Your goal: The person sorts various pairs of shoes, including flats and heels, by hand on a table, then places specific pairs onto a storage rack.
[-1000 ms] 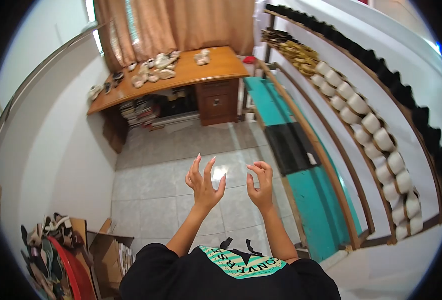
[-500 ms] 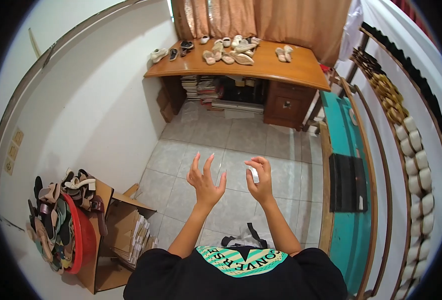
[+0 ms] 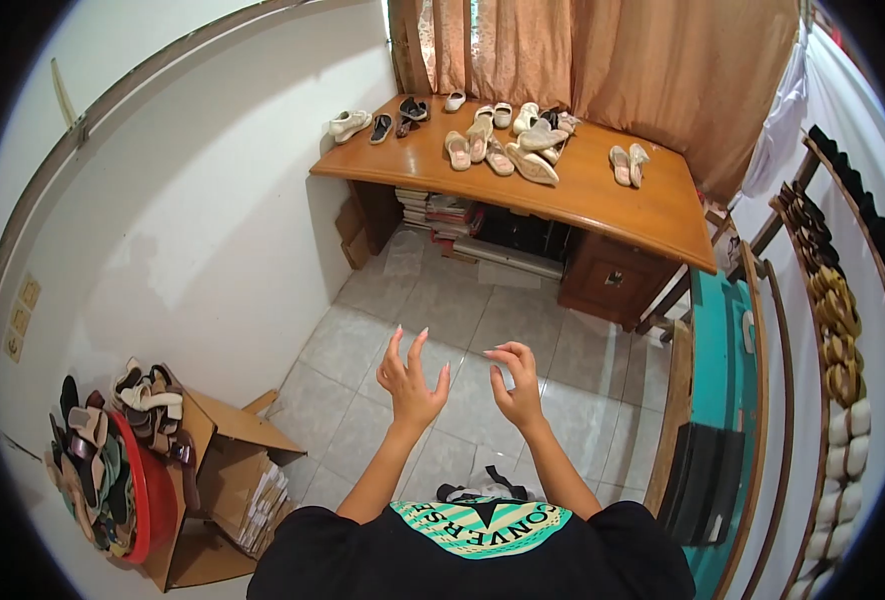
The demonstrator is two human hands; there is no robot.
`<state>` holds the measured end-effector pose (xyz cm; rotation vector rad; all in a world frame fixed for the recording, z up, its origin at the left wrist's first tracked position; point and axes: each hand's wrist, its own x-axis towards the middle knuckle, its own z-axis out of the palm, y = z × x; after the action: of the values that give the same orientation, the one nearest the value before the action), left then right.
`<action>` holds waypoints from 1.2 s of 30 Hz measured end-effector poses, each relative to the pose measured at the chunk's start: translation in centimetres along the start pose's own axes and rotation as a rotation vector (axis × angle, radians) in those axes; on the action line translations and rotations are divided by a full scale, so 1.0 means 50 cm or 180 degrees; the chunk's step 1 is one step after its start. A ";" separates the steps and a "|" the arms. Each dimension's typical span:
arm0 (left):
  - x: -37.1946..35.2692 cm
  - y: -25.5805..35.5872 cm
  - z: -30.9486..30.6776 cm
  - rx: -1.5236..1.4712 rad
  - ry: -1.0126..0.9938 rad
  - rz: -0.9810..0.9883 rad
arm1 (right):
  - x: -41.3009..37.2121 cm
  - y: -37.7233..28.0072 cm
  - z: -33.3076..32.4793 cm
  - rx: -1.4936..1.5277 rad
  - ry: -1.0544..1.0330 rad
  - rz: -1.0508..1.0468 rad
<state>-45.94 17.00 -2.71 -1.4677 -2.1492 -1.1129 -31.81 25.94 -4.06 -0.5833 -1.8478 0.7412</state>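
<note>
The left hand [image 3: 417, 397] and right hand [image 3: 520, 400] are hovering apart above the floor [image 3: 348, 345], each grip open and empty, while pale shoes [image 3: 532, 166] are lying by the near edge of the surface [image 3: 598, 190], any grasp apparently calling for a forward reach.

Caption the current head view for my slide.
Two empty hands raised above a tiled floor, facing a wooden desk topped with shoes.

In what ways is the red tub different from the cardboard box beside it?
The red tub is rounded; the cardboard box is brown and angular. The tub is heaped with footwear, while the box's open side shows what look like papers. Both hold things.
</note>
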 end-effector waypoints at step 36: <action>0.894 -0.381 0.699 -0.0368 -0.0900 -0.0108 | 0.833 0.677 0.320 -0.0670 -0.0400 0.0679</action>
<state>-76.18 68.58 -5.33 -1.7377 -2.3374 -1.1152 -59.93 74.26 -6.79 -0.8984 -2.0154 0.7409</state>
